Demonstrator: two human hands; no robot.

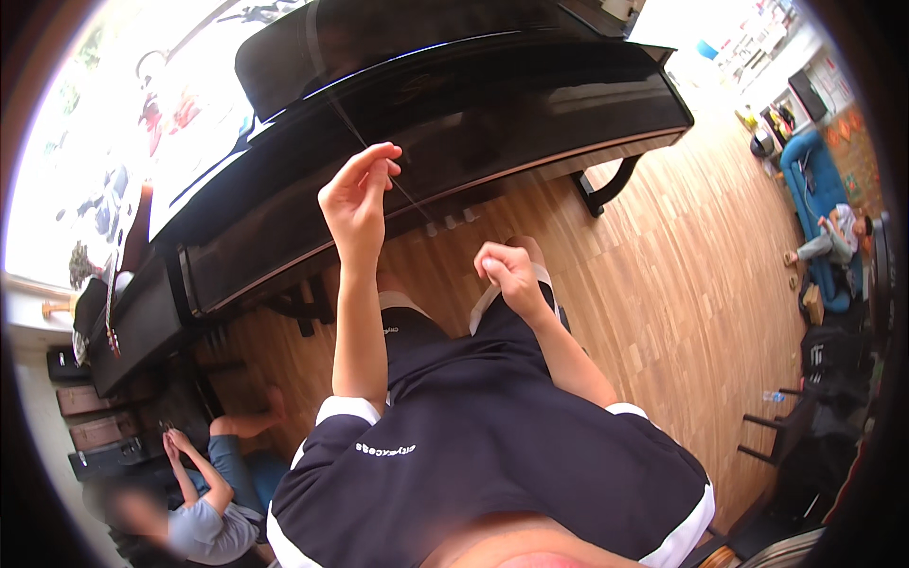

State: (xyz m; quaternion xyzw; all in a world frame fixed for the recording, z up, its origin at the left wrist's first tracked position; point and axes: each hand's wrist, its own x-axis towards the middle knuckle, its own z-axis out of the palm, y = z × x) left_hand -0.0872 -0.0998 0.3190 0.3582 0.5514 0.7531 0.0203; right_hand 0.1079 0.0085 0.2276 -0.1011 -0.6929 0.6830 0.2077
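Note:
My left hand (358,204) is raised in front of the black piano (445,123), its thumb and fingers pinched together. A thin, pale, straight strand or rod (412,200) runs past the pinched fingers, slanting from the piano front down toward the pedals; whether it is thread, wire or stick I cannot tell. Lower and to the right, my right hand (511,275) is closed above my thigh with the fingers curled in. Anything inside that hand is hidden. The two hands are apart, and neither touches the piano.
Three piano pedals (452,223) and a curved piano leg (606,185) stand ahead over the wooden floor (682,284). A seated person (204,511) is at lower left beside stacked cases (99,431). Another person (833,232) sits on a blue sofa (805,180) at right, near a dark stool (767,440).

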